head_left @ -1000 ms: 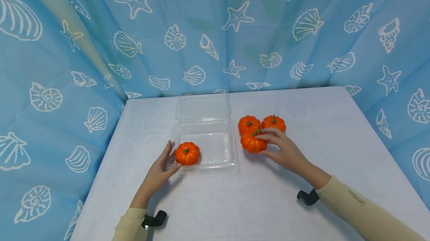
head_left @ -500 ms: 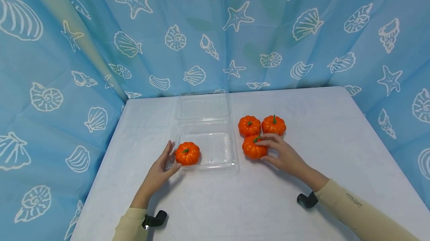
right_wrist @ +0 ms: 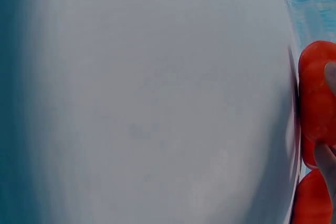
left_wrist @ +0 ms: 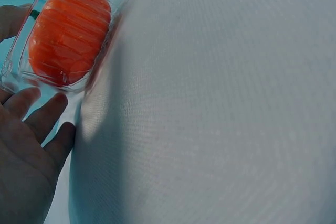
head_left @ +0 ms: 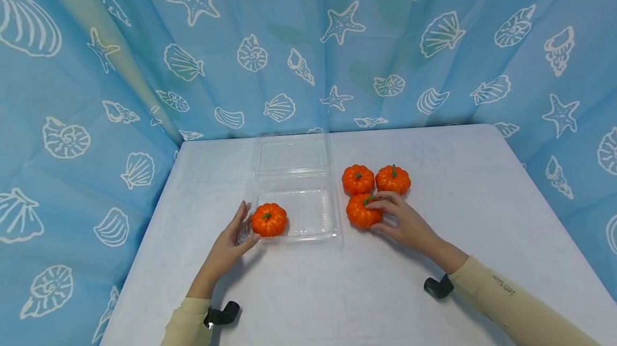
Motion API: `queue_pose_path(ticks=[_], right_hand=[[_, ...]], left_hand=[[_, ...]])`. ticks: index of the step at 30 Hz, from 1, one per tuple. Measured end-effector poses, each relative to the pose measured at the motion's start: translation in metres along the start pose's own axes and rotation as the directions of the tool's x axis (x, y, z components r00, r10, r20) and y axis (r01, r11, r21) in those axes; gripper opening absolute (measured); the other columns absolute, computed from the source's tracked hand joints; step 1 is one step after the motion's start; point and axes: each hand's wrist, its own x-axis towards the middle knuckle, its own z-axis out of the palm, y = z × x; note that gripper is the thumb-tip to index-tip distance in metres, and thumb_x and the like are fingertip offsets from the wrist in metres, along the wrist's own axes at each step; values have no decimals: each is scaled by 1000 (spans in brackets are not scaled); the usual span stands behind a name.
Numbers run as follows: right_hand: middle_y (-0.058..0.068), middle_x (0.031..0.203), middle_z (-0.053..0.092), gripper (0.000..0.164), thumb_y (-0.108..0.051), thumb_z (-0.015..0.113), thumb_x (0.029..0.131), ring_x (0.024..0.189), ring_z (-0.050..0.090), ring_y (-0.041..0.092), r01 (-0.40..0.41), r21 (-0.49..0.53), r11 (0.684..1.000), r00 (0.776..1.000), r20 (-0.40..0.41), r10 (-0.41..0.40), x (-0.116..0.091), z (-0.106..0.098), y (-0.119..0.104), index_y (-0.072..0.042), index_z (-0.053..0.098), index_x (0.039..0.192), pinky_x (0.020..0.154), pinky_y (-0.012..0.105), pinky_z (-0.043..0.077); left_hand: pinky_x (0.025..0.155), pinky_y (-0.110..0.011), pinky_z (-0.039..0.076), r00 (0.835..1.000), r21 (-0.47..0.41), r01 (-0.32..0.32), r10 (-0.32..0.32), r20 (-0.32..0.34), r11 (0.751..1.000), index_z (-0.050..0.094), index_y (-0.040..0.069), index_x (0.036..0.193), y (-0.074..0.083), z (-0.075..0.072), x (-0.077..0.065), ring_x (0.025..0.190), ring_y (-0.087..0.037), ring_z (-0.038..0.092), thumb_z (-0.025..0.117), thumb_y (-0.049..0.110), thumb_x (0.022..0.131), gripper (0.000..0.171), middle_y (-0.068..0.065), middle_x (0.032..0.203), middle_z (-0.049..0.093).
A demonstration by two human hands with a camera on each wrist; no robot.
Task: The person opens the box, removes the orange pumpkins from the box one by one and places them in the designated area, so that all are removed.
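In the head view, a clear plastic clamshell box (head_left: 313,236) lies with its lid folded back behind it. One orange toy pumpkin (head_left: 269,220) sits at the left of its base. My left hand (head_left: 226,247) rests at the box's left front corner, its fingers fairly straight along the outer wall; in the left wrist view, the spread fingers (left_wrist: 50,116) are right at the plastic beside the pumpkin. To the right of the box, my right hand (head_left: 402,220) holds another toy pumpkin (head_left: 359,212), fingers over its top near the green stem and thumb at its side.
Behind the held pumpkin, two more toy pumpkins, a left one (head_left: 358,179) and a right one (head_left: 392,179), stand side by side. A white cloth covers the table (head_left: 308,292). A blue shell-print curtain (head_left: 294,30) hangs along the back and sides.
My right hand and its pumpkin have come slightly toward me, away from the two behind. Over the last half second they barely moved. The left hand and box have stayed in place.
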Motion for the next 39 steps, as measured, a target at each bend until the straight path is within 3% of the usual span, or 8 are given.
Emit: queue_pose_path(ticks=[12, 23, 27, 31, 33, 35, 39], right_hand=[[7, 136, 52, 45, -12, 88, 79, 128, 52, 30, -18, -13, 1000, 1000, -3, 18, 0, -1, -3, -19, 70, 121, 103, 54, 50], [7, 134, 57, 42, -12, 88, 79, 126, 52, 28, 23, -17, 1000, 999, -26, -24, 0, -6, -3, -19, 74, 118, 100, 56, 51], [5, 129, 59, 37, -12, 88, 80, 122, 54, 24, 42, -30, 999, 997, -61, -44, 2, -9, -4, -19, 76, 114, 99, 44, 55], [3, 122, 61, 33, -10, 87, 80, 116, 56, 21, 65, -21, 998, 991, -113, -67, 6, -11, -5, -17, 77, 111, 98, 23, 49], [2, 118, 62, 31, -9, 87, 80, 113, 56, 20, 84, -18, 996, 987, -133, -86, 9, -13, -7, -16, 77, 109, 98, 18, 46], [1, 116, 62, 29, -9, 86, 81, 112, 57, 20, 97, -26, 995, 985, -144, -100, 13, -14, -10, -14, 77, 108, 97, 20, 47], [0, 115, 64, 27, -11, 85, 83, 110, 58, 20, 82, -16, 997, 987, -135, -83, 23, -16, -20, -12, 77, 109, 93, 34, 53]], left_hand=[[119, -50, 22, 1000, 2, 10, -10, 0, 1000, 16, 7, 163, 8, 1, 0, 149, -37, 30, 73, 13, 94, 90, -13, 166, 24], [120, -48, 25, 1000, -7, -8, 8, 4, 1000, 18, 17, 164, 1, 0, 1, 149, -30, 33, 75, 24, 94, 91, -4, 166, 27], [120, -49, 24, 1000, 2, -3, 3, 3, 1000, 17, 14, 164, 5, 0, 0, 149, -32, 33, 74, 20, 94, 91, -7, 167, 26], [119, -50, 24, 1000, -5, 7, -7, 6, 1000, 17, 7, 163, 22, 0, -4, 149, -37, 32, 73, 14, 94, 89, -12, 166, 26], [119, -50, 24, 1000, -9, 13, -13, 8, 1000, 18, 5, 163, 28, 0, -5, 148, -38, 32, 73, 13, 94, 88, -14, 166, 26], [119, -50, 23, 1000, -8, 16, -16, 10, 1000, 18, 5, 163, 29, 0, -5, 148, -38, 31, 73, 13, 94, 88, -14, 166, 26], [120, -48, 24, 1000, 7, 14, -14, 4, 1000, 17, 11, 164, 15, 1, -2, 149, -34, 32, 74, 18, 94, 90, -9, 167, 25]])
